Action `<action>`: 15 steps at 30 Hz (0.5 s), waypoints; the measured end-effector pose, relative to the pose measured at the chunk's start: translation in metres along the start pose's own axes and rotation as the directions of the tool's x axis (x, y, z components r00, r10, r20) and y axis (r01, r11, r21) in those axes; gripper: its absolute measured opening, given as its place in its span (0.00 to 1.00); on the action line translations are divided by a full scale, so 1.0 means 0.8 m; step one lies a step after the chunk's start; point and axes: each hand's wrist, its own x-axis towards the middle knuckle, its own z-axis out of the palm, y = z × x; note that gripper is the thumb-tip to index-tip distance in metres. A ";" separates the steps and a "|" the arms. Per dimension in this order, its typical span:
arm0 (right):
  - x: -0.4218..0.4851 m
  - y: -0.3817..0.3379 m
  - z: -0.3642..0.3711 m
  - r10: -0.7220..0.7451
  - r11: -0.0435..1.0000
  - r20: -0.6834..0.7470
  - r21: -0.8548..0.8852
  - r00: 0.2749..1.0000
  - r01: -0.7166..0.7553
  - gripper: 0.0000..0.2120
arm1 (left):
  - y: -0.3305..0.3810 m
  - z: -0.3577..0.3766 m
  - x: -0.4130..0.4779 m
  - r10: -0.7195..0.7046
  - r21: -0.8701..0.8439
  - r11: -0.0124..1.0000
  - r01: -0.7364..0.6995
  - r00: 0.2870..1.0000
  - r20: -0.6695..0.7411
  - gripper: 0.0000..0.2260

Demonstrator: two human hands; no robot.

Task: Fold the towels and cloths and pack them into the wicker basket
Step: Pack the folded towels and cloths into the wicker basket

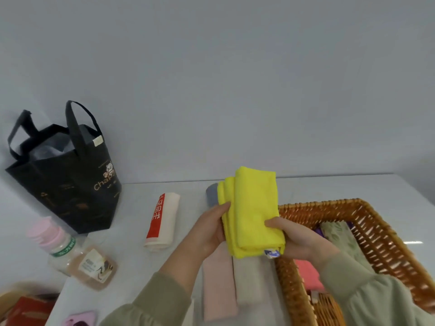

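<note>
Yellow cloth (251, 208), folded, half hides a grey cloth (211, 195); the wicker basket (376, 222) runs off frame. The left hand (211, 228) and right hand (300, 241) pinch the yellow cloth's opposite sides, just left of the basket's rim.

gold "cha…" on black bag (70, 196), white characters on red-striped cream towel (170, 217)
</note>
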 end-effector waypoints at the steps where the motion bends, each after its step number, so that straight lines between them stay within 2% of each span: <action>1: -0.012 -0.002 -0.010 0.004 1.000 -0.023 0.009 1.000 -0.003 0.36 | -0.008 0.014 -0.002 0.012 0.064 0.998 -0.012 1.000 0.001 0.15; 3: -0.029 -0.004 -0.029 -0.003 1.000 -0.100 -0.006 0.995 0.002 0.28 | -0.023 0.039 -0.005 0.032 0.165 0.986 -0.033 0.999 0.010 0.14; 5: -0.043 -0.003 -0.052 -0.027 0.999 -0.158 -0.032 0.987 0.023 0.27 | -0.036 0.066 -0.009 0.048 0.243 0.969 -0.052 0.999 0.019 0.12; 8: -0.071 -0.003 -0.084 -0.117 0.992 -0.167 -0.071 0.979 0.106 0.23 | -0.055 0.111 -0.014 0.069 0.368 0.927 -0.073 0.997 0.025 0.09; 11: -0.088 0.000 -0.101 -0.168 0.984 -0.160 -0.078 0.973 0.158 0.22 | -0.067 0.135 -0.013 0.133 0.509 0.852 -0.124 0.991 0.019 0.14; 13: -0.100 0.004 -0.116 -0.174 0.984 -0.143 -0.063 0.974 0.167 0.23 | -0.077 0.153 -0.010 0.211 0.683 0.707 -0.187 0.976 0.049 0.15; 15: -0.104 0.010 -0.126 -0.159 0.987 -0.127 -0.001 0.979 0.160 0.21 | -0.084 0.171 -0.006 0.291 0.855 0.462 -0.237 0.951 0.107 0.17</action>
